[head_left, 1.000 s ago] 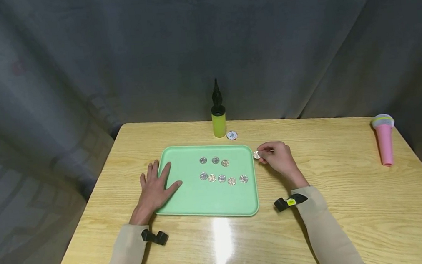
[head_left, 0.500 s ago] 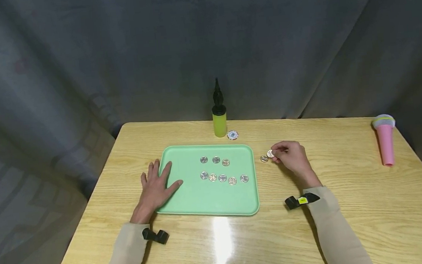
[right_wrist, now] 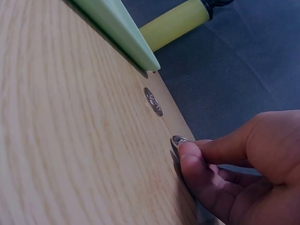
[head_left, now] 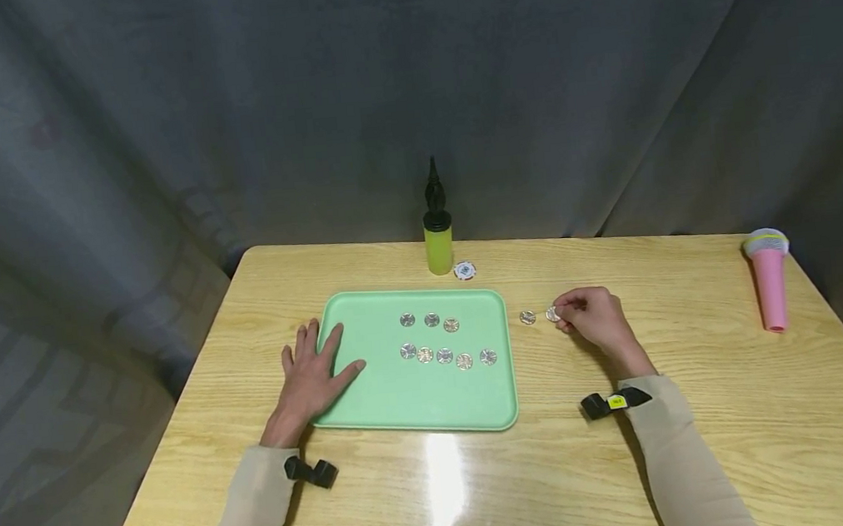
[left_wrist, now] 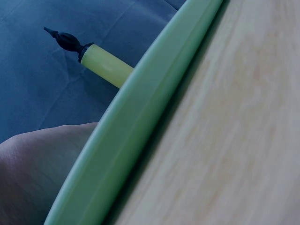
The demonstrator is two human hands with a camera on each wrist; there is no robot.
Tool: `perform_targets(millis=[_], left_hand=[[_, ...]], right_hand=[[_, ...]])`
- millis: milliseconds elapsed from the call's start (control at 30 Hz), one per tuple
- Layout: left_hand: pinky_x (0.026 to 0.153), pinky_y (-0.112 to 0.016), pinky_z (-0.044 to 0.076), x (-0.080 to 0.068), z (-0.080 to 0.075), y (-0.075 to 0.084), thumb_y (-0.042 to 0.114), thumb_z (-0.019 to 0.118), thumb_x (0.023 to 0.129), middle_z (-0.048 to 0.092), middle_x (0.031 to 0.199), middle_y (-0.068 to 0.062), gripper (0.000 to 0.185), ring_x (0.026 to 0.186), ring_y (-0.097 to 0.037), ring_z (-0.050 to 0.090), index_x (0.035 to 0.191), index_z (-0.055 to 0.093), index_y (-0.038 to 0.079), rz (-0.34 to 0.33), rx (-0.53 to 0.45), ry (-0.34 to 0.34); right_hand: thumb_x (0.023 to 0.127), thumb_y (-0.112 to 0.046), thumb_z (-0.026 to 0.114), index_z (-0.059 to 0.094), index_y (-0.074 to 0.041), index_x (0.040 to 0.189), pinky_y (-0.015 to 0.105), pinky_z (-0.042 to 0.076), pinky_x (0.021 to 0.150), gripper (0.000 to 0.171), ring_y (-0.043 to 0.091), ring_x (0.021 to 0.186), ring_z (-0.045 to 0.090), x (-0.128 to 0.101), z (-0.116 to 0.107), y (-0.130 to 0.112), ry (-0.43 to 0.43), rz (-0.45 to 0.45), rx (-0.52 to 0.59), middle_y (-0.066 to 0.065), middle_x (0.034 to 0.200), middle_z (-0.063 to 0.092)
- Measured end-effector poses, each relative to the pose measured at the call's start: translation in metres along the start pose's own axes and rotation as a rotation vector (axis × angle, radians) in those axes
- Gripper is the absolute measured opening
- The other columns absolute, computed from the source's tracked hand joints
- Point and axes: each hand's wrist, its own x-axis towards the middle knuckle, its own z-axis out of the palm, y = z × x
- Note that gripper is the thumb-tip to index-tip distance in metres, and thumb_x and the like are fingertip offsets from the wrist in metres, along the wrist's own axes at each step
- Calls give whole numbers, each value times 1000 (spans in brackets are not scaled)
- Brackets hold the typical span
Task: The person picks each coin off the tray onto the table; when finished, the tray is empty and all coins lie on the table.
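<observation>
In the head view, a light green tray lies on the wooden table with two rows of silvery coins in it. My left hand rests with spread, straight fingers over the tray's left rim. Right of the tray, my right hand pinches a coin between thumb and fingers. The right wrist view shows this held coin slightly tilted, close over the tabletop. Between it and the tray, another coin lies flat on the wood.
A yellow-green hand pump with a black nozzle stands behind the tray, a poker chip beside it. Far right lies a pink toy microphone. A dark grey curtain hangs along the table's back edge.
My right hand has moved right, away from the tray's edge, with the pinched coin. The flat coin on the table, unseen at first, now shows. My left hand stays put.
</observation>
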Motion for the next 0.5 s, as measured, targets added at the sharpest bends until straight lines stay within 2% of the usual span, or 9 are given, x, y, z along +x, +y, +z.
perform_targets(millis=[167, 500], left_hand=[[116, -75, 1, -1, 0, 1, 50, 60, 95, 9, 165, -32, 81, 154, -52, 0, 158, 30, 9, 3, -10, 9], [117, -74, 1, 0, 0, 2, 50, 60, 95, 9, 165, -31, 81, 155, -51, 1, 158, 29, 10, -1, -11, 4]], right_hand=[[96, 1, 58, 70, 10, 103, 18, 55, 57, 17, 9, 66, 67, 1, 1, 0, -13, 0, -14, 24, 88, 74], [95, 1, 58, 72, 5, 96, 20, 47, 55, 14, 10, 62, 62, 1, 4, -3, 9, -32, -138, 17, 78, 73]])
